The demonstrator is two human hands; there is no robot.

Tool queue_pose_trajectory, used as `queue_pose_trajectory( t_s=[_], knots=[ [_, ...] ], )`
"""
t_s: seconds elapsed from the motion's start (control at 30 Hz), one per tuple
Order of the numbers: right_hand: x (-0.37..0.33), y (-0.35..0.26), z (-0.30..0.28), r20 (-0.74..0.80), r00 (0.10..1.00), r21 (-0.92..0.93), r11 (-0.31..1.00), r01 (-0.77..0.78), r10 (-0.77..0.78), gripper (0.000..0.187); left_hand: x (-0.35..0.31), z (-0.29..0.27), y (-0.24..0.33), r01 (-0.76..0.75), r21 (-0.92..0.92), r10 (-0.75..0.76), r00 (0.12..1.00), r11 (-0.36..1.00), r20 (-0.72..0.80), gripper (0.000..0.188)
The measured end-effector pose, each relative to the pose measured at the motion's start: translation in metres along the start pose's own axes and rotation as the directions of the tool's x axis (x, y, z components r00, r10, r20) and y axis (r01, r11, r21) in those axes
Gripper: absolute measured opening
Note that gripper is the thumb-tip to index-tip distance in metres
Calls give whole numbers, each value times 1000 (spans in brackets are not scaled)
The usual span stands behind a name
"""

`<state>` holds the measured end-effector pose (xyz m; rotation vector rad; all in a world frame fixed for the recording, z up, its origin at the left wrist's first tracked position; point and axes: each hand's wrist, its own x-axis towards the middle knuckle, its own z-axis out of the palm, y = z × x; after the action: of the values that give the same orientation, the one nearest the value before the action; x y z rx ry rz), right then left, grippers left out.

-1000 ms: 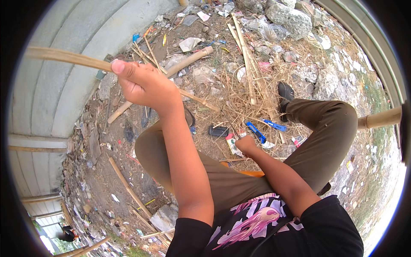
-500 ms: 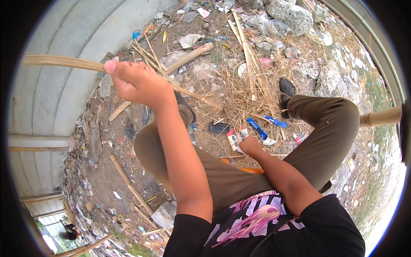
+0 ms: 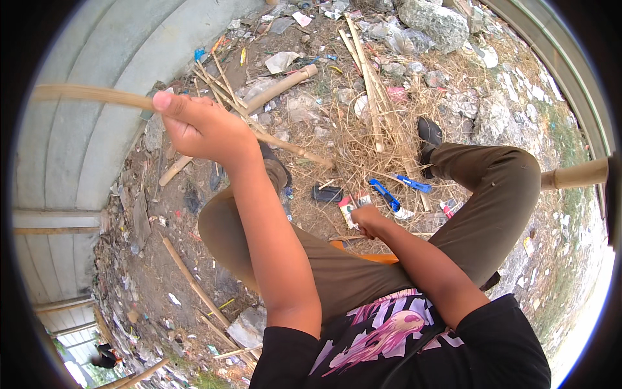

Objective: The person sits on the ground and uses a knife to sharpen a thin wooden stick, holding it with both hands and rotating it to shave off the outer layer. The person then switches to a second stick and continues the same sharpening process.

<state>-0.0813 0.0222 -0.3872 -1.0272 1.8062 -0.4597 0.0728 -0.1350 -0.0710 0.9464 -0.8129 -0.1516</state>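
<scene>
My left hand (image 3: 206, 129) is closed round a long bamboo strip (image 3: 97, 94), thumb along the top. One end of the strip runs out to the left past the wall, where it is blurred. Its other end slants down to the right beneath the wrist. Low between my knees, my right hand (image 3: 368, 220) is closed, and whatever its fingers hold is hidden. Beside that hand lies a red and white packet (image 3: 345, 209). Two blue utility knives (image 3: 385, 194) rest on the ground just beyond it, and a dark flat box (image 3: 327, 193) lies to their left.
More split bamboo strips (image 3: 365, 81) and a bamboo pole (image 3: 282, 88) lie ahead among straw and litter. A large rock (image 3: 435, 24) sits at the far right. On the left stands a grey panel wall (image 3: 97, 155). Another person (image 3: 105, 355) is far off at lower left.
My right hand has shifted slightly left, closer to the packet. The left hand keeps its grip on the bamboo strip, whose left end is now more blurred.
</scene>
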Motion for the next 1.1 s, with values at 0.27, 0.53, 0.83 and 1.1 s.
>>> queue_pose_trajectory(
  t_s=[0.27, 0.53, 0.83, 1.1],
  knots=[
    [-37, -115, -51, 90, 968, 154, 964, 218, -234, 26, 4, -11, -6, 20, -16, -20, 1000, 1000, -18, 60],
    [5, -8, -3, 146, 975, 172, 967, -189, 165, 26, 0, -3, 1, 22, -44, -22, 1000, 999, -1, 60],
    [-13, -88, -35, 30, 953, -22, 953, 304, -303, 23, 7, -13, -6, 12, -36, -12, 1000, 999, 6, 61],
    [-4, -52, -15, -143, 964, 130, 961, 243, -224, 24, 3, -5, -2, 12, -95, -9, 999, 995, 31, 61]
  ],
)
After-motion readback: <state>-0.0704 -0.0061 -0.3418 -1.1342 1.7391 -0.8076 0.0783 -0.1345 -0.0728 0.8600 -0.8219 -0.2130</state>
